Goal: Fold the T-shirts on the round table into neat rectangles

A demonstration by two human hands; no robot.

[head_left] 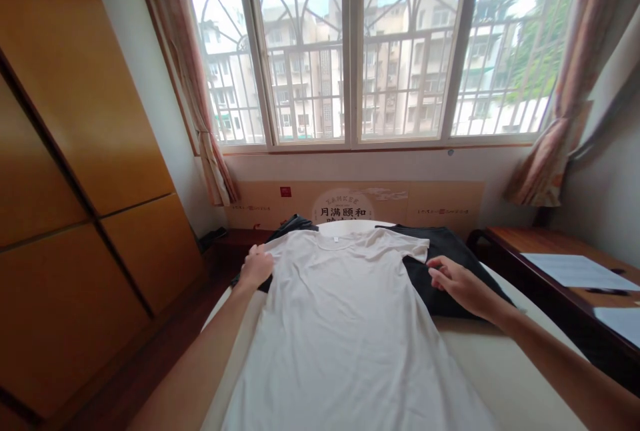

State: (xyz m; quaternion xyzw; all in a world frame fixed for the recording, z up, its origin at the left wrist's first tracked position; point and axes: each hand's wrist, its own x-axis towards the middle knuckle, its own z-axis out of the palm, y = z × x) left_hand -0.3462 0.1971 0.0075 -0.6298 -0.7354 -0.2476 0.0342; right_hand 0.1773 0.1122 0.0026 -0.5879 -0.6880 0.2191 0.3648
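A white short-sleeved T-shirt (345,324) lies spread out in front of me, its neckline at the far end and its body running toward me. At the left sleeve, my left hand (257,267) is closed, with the sleeve's edge at its fingers. My right hand (453,279) is just beside the cuff of the right sleeve, its fingers loosely bent and apart, with no cloth visible in them. Beneath that hand and sleeve lies a black folded garment (465,284). Another dark garment (299,222) shows behind the left shoulder of the T-shirt.
The clothes rest on a pale round-edged table (525,357). A wooden desk (565,239) with papers (575,271) and a dark pen (607,291) stands at the right. A wooden wardrobe (100,117) rises at the left. A printed cardboard panel (440,194) leans under the barred window.
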